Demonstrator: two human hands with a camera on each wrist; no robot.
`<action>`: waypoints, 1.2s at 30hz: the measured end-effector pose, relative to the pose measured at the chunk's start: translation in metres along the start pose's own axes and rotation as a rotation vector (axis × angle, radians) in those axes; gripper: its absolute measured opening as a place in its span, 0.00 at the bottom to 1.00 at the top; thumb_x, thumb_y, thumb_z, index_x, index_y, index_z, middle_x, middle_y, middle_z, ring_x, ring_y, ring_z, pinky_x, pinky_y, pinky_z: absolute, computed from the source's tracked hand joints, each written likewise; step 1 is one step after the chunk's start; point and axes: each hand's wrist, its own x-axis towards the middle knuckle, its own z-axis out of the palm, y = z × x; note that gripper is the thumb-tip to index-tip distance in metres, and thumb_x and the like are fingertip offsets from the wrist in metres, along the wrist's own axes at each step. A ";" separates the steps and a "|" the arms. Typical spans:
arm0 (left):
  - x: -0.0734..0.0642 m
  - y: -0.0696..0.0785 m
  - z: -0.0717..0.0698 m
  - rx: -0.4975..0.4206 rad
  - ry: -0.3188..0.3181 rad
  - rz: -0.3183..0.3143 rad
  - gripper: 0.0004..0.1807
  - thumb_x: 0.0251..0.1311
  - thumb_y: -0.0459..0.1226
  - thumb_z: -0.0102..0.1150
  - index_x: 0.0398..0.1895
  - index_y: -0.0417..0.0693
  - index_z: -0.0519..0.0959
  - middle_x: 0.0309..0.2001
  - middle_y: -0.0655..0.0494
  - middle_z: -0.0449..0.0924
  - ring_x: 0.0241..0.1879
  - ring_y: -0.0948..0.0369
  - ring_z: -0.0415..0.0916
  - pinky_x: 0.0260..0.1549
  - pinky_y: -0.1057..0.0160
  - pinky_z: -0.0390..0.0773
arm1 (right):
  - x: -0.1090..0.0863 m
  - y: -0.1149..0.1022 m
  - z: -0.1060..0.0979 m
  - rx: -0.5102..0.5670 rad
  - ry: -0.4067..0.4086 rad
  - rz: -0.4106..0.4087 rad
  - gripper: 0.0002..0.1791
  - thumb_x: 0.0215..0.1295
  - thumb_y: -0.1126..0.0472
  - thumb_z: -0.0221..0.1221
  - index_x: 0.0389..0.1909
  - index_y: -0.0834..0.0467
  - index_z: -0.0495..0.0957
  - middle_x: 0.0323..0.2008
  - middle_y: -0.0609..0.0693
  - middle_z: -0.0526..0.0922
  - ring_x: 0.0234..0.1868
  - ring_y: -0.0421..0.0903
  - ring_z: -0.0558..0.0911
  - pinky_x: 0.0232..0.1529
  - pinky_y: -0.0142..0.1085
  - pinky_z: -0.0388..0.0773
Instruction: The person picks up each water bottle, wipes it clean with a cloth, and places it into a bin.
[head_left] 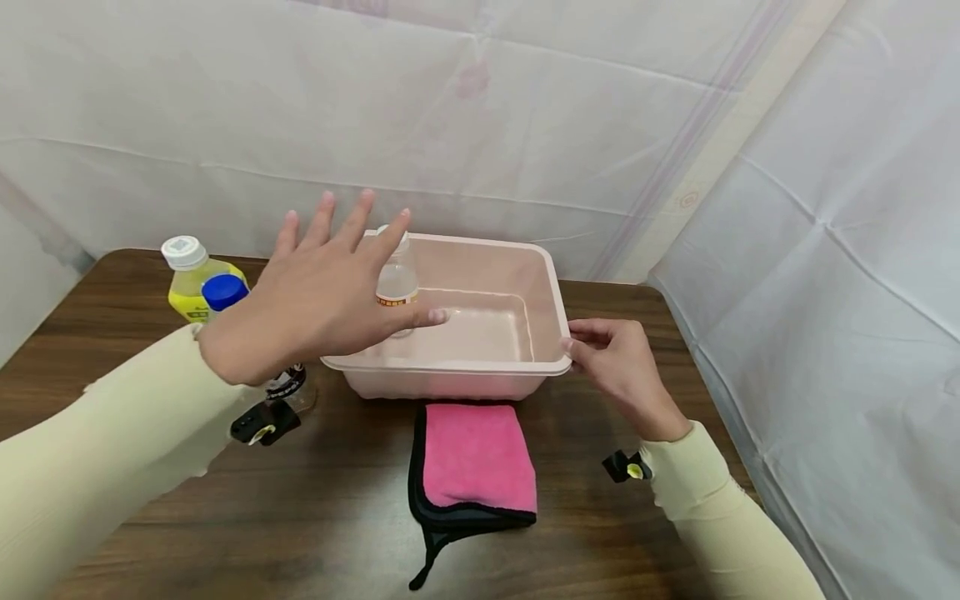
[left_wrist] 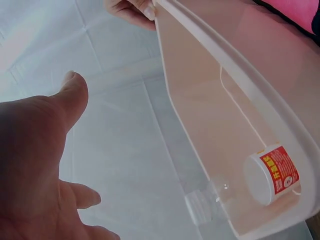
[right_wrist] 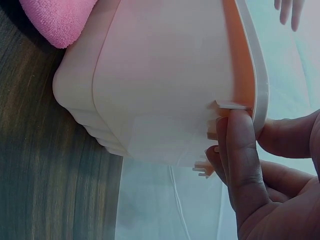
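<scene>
A pale pink plastic basin point(head_left: 442, 383) stands on the table. At its right end my right hand point(head_left: 618, 367) pinches the rim, the thumb on top and the fingers curled under it, as the right wrist view shows. A clear bottle point(head_left: 397, 279) with a white cap and a red and yellow label point(left_wrist: 284, 170) stands inside the basin at the left. My left hand point(head_left: 322, 292) is over the basin's left end, palm down with fingers spread, holding nothing. It partly hides the bottle in the head view.
Left of the basin stand a yellow-labelled bottle point(head_left: 198, 283) with a white cap, a blue-capped bottle point(head_left: 225, 293) and a clear container with a dark label point(head_left: 287, 382), partly behind my left arm. A folded pink cloth point(head_left: 480, 458) with black edging lies in front of the basin.
</scene>
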 end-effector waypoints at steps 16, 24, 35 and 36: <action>-0.030 -0.021 -0.001 0.077 0.057 0.003 0.65 0.51 0.87 0.36 0.86 0.66 0.35 0.86 0.43 0.31 0.81 0.28 0.28 0.74 0.23 0.35 | 0.000 -0.002 -0.003 -0.012 0.011 -0.003 0.17 0.70 0.65 0.66 0.56 0.68 0.83 0.48 0.66 0.88 0.33 0.38 0.85 0.37 0.30 0.87; -0.040 -0.031 0.005 0.100 0.134 0.032 0.63 0.52 0.86 0.36 0.86 0.68 0.36 0.86 0.42 0.31 0.82 0.29 0.29 0.75 0.23 0.37 | -0.002 -0.001 -0.005 0.005 0.008 -0.003 0.17 0.70 0.65 0.66 0.56 0.68 0.83 0.48 0.66 0.87 0.33 0.37 0.85 0.37 0.29 0.87; -0.054 -0.053 0.012 0.129 0.202 0.005 0.63 0.55 0.84 0.41 0.86 0.64 0.35 0.86 0.45 0.27 0.81 0.31 0.24 0.76 0.25 0.32 | -0.002 0.000 -0.005 0.011 0.013 -0.011 0.17 0.70 0.65 0.66 0.56 0.69 0.83 0.48 0.67 0.87 0.33 0.38 0.85 0.37 0.30 0.87; -0.055 -0.056 0.013 0.130 0.201 -0.003 0.64 0.55 0.84 0.41 0.86 0.64 0.35 0.86 0.45 0.26 0.81 0.31 0.23 0.77 0.26 0.31 | -0.002 0.000 -0.005 0.010 0.014 -0.010 0.17 0.70 0.65 0.66 0.56 0.68 0.83 0.47 0.67 0.87 0.32 0.39 0.85 0.37 0.30 0.87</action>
